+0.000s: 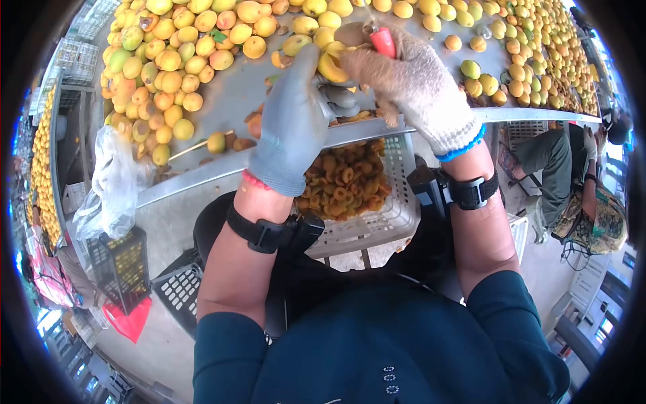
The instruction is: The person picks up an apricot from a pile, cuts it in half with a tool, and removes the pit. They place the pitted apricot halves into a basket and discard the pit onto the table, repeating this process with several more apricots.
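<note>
My left hand (293,121), in a grey glove, grips a yellow fruit (331,65) at the table's near edge. My right hand (414,84), in a knitted beige glove, holds a red-handled tool (382,40) against the top of that fruit. Just below the hands a white plastic basket (397,209) hangs under the table edge, filled with cut fruit pieces (343,182). Both wrists wear black straps.
Heaps of yellow-orange fruit (168,67) cover the grey metal table (229,94) to the left and far right (538,47). A plastic bag (111,182) hangs at the left edge, a black crate (121,266) below it. Another person (572,182) sits at the right.
</note>
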Tool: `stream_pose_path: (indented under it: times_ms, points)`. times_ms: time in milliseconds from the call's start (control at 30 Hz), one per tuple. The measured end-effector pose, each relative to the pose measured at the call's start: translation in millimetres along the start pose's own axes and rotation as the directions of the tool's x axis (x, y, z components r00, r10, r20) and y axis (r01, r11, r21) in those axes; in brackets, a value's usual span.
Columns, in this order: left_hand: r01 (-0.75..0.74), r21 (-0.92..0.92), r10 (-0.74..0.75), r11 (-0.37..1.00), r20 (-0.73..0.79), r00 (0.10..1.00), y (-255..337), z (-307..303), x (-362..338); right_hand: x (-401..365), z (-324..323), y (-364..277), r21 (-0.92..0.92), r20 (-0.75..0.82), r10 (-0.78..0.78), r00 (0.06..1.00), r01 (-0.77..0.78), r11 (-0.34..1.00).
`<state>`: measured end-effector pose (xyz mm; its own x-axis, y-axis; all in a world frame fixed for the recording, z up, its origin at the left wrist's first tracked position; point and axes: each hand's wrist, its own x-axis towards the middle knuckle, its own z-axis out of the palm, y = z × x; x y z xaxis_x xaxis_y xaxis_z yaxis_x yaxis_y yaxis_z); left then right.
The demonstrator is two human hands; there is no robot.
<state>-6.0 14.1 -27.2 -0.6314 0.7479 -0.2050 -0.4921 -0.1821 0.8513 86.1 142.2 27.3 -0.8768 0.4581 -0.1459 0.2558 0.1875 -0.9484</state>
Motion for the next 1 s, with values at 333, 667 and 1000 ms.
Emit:
stream_pose_path:
  times_ms: [333, 667, 1000]
  points:
    - [-0.124, 0.343, 0.111, 0.931, 0.059, 0.992, 1.8, 2.9, -7.9, -2.4, 12.0, 16.5, 0.288, -0.081, -0.022, 0.996, 0.045, 0.957]
    - [-0.211, 0.341, 0.184, 0.916, 0.110, 0.977, 4.6, -2.3, -11.6, -6.6, 14.9, 27.6, 0.570, 0.041, 0.068, 0.997, -0.079, 0.818]
    - [-0.303, 0.492, 0.282, 0.816, 0.118, 0.952, 9.6, -3.9, -23.9, -6.7, 0.6, 35.3, 0.619, 0.074, 0.033, 0.997, -0.072, 0.782]
